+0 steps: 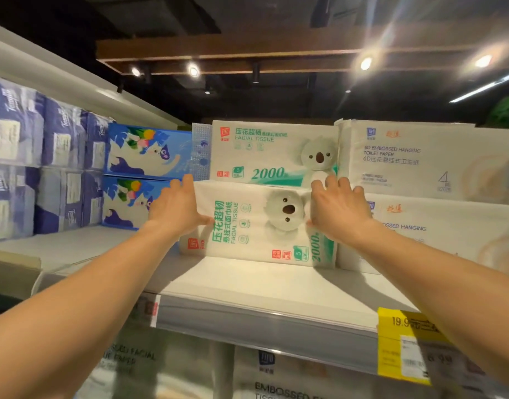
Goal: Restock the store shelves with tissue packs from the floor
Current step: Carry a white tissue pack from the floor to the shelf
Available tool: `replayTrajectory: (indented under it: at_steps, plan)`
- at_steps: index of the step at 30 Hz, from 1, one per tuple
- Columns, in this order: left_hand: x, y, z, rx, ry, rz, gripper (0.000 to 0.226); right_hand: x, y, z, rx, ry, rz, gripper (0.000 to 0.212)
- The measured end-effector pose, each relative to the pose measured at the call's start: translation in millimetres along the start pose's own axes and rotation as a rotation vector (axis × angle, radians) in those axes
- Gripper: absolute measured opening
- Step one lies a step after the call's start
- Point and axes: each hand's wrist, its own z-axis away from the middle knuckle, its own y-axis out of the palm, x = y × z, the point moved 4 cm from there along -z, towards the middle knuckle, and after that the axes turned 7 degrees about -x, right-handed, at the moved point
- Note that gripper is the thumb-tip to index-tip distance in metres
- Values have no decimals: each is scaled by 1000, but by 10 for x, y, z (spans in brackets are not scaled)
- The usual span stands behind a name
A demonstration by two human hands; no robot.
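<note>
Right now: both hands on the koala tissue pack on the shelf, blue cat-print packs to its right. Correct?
No: head view shows the blue cat-print packs left of the koala tissue pack. The left hand and right hand are on it, on the shelf.

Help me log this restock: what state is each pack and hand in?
Lower koala facial tissue pack, on the shelf, print sideways, pressed between both hands.
Upper koala facial tissue pack, just above it, print upright.
Left hand, flat against the lower pack's left end.
Right hand, flat against its right end.
Hanging toilet paper packs, stacked two high.
Yellow price tag, on the shelf edge.
</note>
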Motion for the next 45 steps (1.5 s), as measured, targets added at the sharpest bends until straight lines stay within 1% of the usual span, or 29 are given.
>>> replayTrajectory:
  at_steps: [3,7,10,14,16,19,22,26,29,30,33,36,39,40,42,45]
  plan:
    - [-59,-60,61,-18,35,4,108,-24,-101,127,-6,-9,-30,74]
    - [-222,-264,212,75,143,159,96,-121,-335,379,35,-28,-93,78]
    - [-413,-467,449,121,223,251,98,-157,-551,613,64,-52,-126,79]
    - [-868,-726,876,173,408,289,97,-316,-779,948,115,-33,-144,85]
    - [-1110,-803,1076,200,491,330,96,-459,-882,1150,131,-4,-151,85]
    - [-1537,-891,1391,256,603,377,100,-778,-1026,1553,177,43,-130,86]
    - [-2049,-1022,1735,316,713,410,101,-1206,-1223,2021,215,110,-92,86]
    - [-2873,-1257,2254,361,866,507,102,-1898,-1570,2701,241,247,-51,84]
    - [-3524,-1509,2749,364,1008,613,119,-2440,-1928,3308,278,357,-1,87]
    - [-3753,-1595,2940,373,1055,646,125,-2624,-2067,3533,285,390,24,87]
    - [-4444,-1836,3611,437,1177,757,128,-3146,-2518,4277,307,484,78,86]
    - [-5129,-2124,4427,459,1294,885,128,-3635,-2987,5133,373,577,145,76]
    - [-5799,-2435,5287,525,1381,966,135,-4106,-3469,5995,453,708,213,92]
    - [-6002,-2555,5578,553,1415,970,133,-4249,-3622,6255,464,738,223,98]
    - [-6371,-2795,6118,612,1473,990,118,-4515,-3906,6731,487,812,238,106]
    - [-6882,-3094,6804,723,1536,1028,102,-4924,-4293,7311,499,909,286,107]
